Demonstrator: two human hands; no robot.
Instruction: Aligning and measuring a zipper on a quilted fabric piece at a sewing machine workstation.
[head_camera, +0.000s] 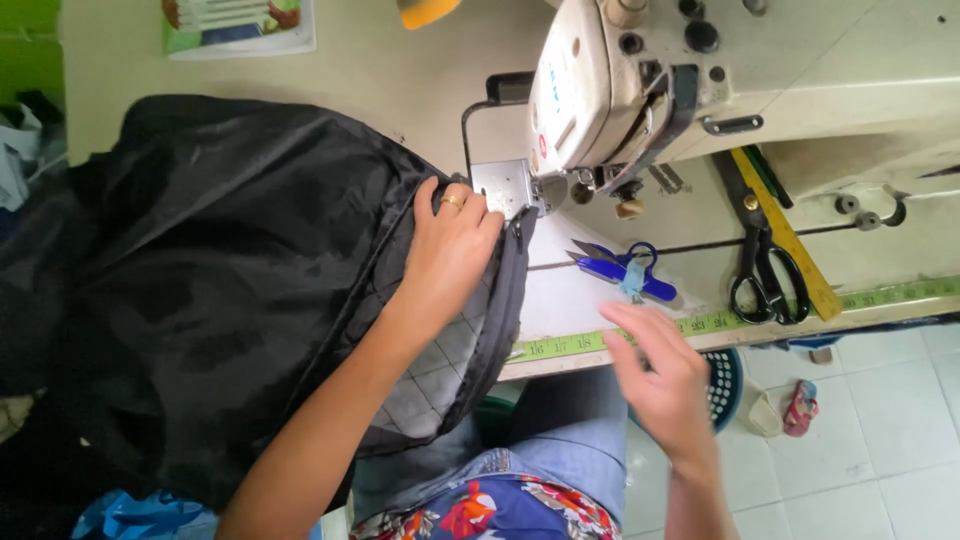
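Left hand (450, 250) flat on black fabric (230, 270) (under fingers), by needle plate (503, 186)

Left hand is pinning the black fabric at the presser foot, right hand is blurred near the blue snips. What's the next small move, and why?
Probably close the right hand on the blue snips. It is open and holds nothing, just short of them at the table edge, while the left hand lies flat on the black quilted fabric beside the needle plate, steadying it.

A big black bag (230, 270) lies on the left of the table, all crumpled and shiny. Its grey checked lining (440, 350) shows on the near right side. Its far right edge sits at the sewing machine's needle.
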